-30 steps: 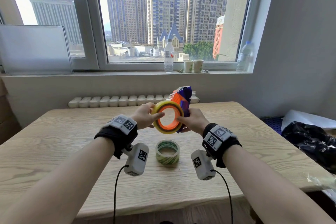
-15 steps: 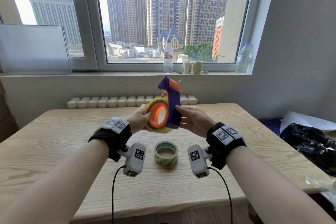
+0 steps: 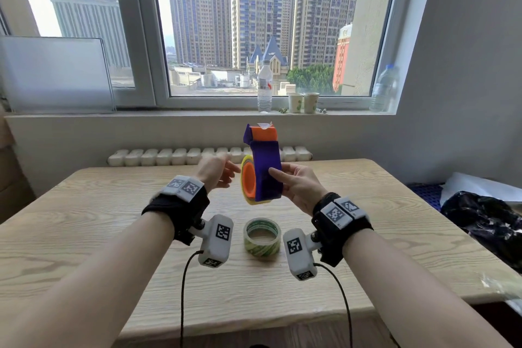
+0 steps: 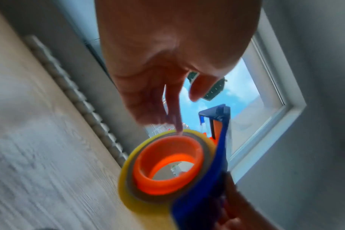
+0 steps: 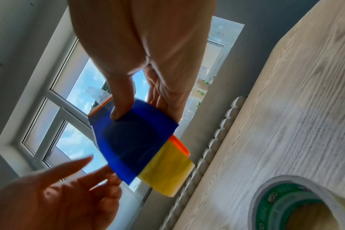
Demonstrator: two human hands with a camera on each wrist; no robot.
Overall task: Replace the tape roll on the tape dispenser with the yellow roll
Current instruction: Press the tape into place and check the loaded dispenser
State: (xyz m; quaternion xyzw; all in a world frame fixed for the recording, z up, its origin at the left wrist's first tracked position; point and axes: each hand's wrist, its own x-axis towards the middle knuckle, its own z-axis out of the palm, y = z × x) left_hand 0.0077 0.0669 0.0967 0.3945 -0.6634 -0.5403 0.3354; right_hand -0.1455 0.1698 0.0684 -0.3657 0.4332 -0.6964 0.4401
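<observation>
yellow roll (image 3: 246, 178) seated on tape dispenser (image 3: 265, 171), held upright above table (image 3: 84, 206); right hand (image 3: 299, 186) pinches it. left hand (image 3: 216, 172), fingers spread, now released roll. green roll (image 3: 262, 237) below, unmoved.

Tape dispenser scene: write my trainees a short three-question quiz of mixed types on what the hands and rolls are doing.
1. True or false: the yellow roll sits on the dispenser hub.
2. Which hand holds the dispenser? A) left hand B) right hand
3. Fill in: the green roll lies on the ____.

Key: 1 true; 2 B; 3 table.
</observation>
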